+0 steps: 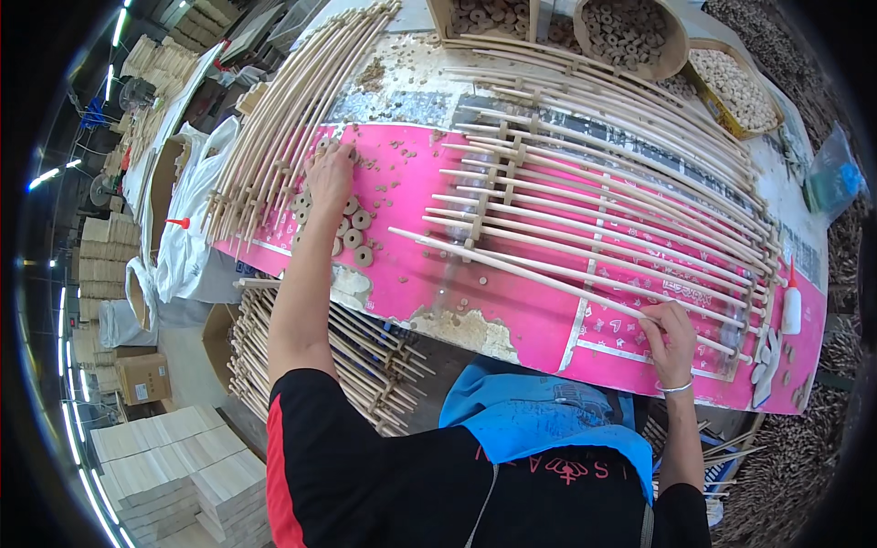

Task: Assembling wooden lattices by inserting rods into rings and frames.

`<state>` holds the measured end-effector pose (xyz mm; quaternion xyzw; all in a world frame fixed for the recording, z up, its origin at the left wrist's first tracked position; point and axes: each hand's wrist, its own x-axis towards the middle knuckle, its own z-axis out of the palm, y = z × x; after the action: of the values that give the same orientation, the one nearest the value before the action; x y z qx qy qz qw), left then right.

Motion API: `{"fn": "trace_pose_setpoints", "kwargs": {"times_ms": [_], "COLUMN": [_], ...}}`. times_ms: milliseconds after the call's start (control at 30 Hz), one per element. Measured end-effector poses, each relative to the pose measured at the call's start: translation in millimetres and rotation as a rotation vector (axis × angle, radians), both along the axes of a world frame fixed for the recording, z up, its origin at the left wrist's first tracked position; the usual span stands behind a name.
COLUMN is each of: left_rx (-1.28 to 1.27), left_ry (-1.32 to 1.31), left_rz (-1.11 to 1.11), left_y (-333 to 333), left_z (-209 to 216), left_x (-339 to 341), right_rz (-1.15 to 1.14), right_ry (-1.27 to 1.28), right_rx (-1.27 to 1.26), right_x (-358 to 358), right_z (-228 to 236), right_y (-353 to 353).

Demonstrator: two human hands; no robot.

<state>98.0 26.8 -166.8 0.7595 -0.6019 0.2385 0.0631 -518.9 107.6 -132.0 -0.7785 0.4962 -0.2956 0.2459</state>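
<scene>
My right hand (671, 342), wearing a bracelet, pinches a long pale wooden dowel (530, 270) near its right part. The dowel slants across the pink table top (411, 283), its far end pointing left. My left hand (329, 175) reaches to the left side of the table, fingers curled down among round wooden rings with center holes (362, 220). What its fingertips grip, if anything, is hidden. Beyond the held dowel lies a row of similar dowels (603, 196), spaced side by side and joined by small wooden blocks (475, 219) near their left ends.
A bundle of dowels (292, 110) lies at the far left. At the back stand a round tub of rings (630, 36) and a box of pale small pieces (735, 87). A white glue bottle (791, 306) stands at right. Stacked boards (174, 457) are on the lower left.
</scene>
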Motion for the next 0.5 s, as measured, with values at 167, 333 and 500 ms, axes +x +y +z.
{"fn": "trace_pose_setpoints", "kwargs": {"times_ms": [167, 333, 500], "left_rx": [0.092, -0.163, -0.056], "left_ry": [0.074, 1.341, 1.867], "left_rz": [0.048, -0.073, -0.071], "left_y": [2.2, 23.7, 78.9], "left_z": [8.1, 38.2, 33.0], "left_x": [-6.7, -54.0, -89.8], "right_rz": [0.026, -0.030, -0.024], "right_ry": [0.017, 0.010, -0.011], "right_rx": [-0.076, -0.094, -0.108], "right_x": [1.6, 6.0, 12.3], "right_z": [2.9, 8.2, 7.8], "right_y": [-1.5, -3.7, -8.1]}}
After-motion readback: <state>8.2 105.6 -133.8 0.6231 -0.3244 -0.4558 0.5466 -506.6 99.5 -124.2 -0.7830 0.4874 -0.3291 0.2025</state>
